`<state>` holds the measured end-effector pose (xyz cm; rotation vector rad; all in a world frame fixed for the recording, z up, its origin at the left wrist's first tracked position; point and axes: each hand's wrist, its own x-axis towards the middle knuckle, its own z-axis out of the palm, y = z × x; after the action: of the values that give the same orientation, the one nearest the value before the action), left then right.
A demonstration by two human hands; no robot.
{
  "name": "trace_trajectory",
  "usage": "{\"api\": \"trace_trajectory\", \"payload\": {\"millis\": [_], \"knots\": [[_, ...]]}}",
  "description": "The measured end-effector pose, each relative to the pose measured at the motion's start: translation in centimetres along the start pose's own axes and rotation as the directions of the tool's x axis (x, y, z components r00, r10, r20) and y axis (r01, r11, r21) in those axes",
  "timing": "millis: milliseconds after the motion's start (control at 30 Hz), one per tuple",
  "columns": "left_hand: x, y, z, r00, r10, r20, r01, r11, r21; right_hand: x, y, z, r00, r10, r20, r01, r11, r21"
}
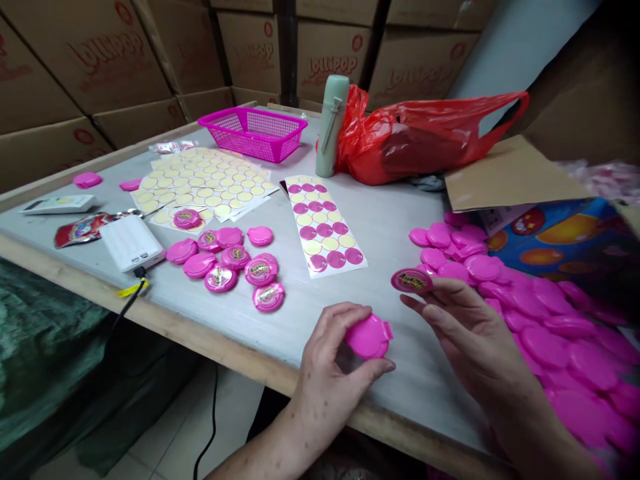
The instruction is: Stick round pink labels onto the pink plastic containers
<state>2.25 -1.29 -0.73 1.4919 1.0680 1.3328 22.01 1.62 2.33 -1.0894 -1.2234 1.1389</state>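
The left hand (330, 360) has its fingers (323, 327) clamped on the rims of a pink round case (369, 335), held over the bench's (395, 413) near edge — light, stiff plastic by its look, likely slick, best gripped by its rim, clear of the tab. The right hand (470, 327) pinches a round printed label (411, 281) between its fingers, near the heaped pink cases (545, 300); it seems thin and bendable — edges only.

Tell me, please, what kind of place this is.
Probably a small packing room or workshop: cartons printed "Lollipop" stand stacked behind the table, sticker sheets lie on it, and pink round cases are heaped at right.
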Motion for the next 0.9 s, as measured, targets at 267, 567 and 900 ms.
{"api": "trace_trajectory", "payload": {"millis": [267,567,900], "knots": [[0.2,0.7,-0.1,0.953,-0.302,0.031,0.3,0.921,-0.247,-1.4,-0.7,1.3,0.987,-0.067,0.145,0.102,0.963,-0.249],[0.7,1.5,-0.2,0.79,-0.47,0.394,0.612,0.566,-0.552,-0.5,-1.1,1.2,0.992,0.107,0.064,-0.096,0.982,-0.163],[1.9,1.2,-0.5,0.696,-0.473,0.541,0.618,0.011,-0.786,-0.6,-2.5,0.3,0.993,0.098,0.066,-0.09,0.989,-0.12]]}}
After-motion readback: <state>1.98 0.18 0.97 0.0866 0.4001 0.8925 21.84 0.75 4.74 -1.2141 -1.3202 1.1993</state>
